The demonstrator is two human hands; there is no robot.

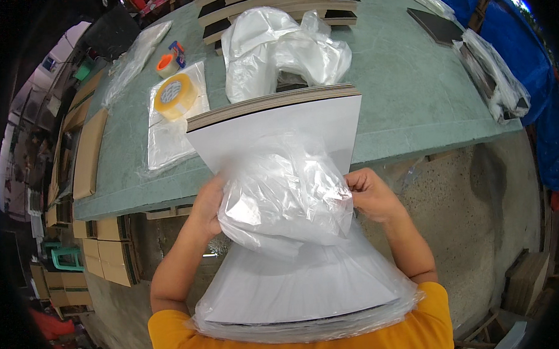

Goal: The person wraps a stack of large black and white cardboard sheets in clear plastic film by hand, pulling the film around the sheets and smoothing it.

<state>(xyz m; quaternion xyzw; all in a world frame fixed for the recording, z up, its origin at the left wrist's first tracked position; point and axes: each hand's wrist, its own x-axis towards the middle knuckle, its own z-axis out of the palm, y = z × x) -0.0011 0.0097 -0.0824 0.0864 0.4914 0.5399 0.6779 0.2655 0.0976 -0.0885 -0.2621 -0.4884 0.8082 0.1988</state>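
A thick stack of boards with a white face (278,125) leans between my chest and the table edge, its layered grey-brown edge upward. A clear plastic bag (286,199) covers its lower part and bunches up in loose folds across the middle. My right hand (372,194) pinches the bag's gathered edge at the right side of the stack. On the opposite side, my left hand (208,204) is closed at the bag's left edge, its fingertips partly hidden by plastic and boards. The bagged lower end rests near my yellow shirt (187,338).
On the green table (400,102) lie a crumpled heap of plastic bags (257,52), a roll of clear tape (176,96) on flat bags, an orange tape roll (167,65) and stacked boards (280,5). Cardboard boxes (116,260) stand left; a blue tarp (522,61) hangs right.
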